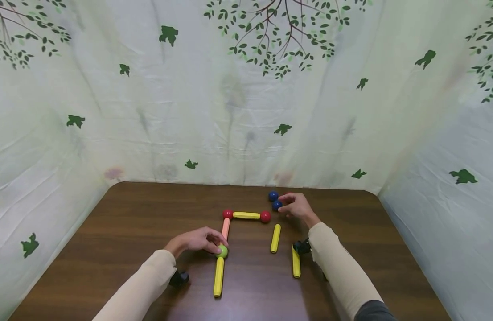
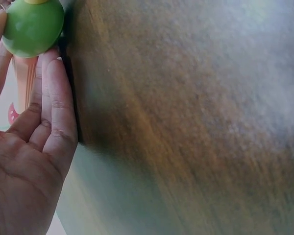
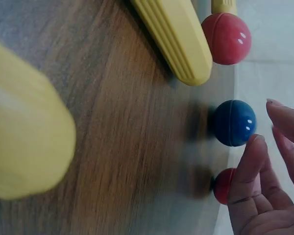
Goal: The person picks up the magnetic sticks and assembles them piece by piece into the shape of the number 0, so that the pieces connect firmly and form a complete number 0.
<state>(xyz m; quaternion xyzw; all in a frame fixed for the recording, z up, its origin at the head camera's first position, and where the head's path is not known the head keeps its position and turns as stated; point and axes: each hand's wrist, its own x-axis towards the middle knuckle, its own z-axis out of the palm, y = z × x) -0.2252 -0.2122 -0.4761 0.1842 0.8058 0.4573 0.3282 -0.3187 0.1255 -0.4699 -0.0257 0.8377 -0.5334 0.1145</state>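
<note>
Head view, and the left hand (image 1: 199, 240) pinches the green ball (image 1: 222, 252) joining pink stick (image 1: 226, 228) to yellow stick (image 1: 218, 278), while the right hand (image 1: 297, 207), fingers parted, reaches a blue ball (image 1: 276, 205) on the bench (image 1: 150, 214)!

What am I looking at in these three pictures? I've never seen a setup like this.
No machine here, just someone's bare left hand and right hand. The wide picture is taken from the head, looking forward and down; the others come from the left and right wrists.

On the wooden table, the left hand has a green ball in its grip, between a pink stick and a yellow stick. Another yellow stick lies between two red balls. The right hand is by two blue balls; whether it touches one isn't clear. Two more yellow sticks lie nearby.
</note>
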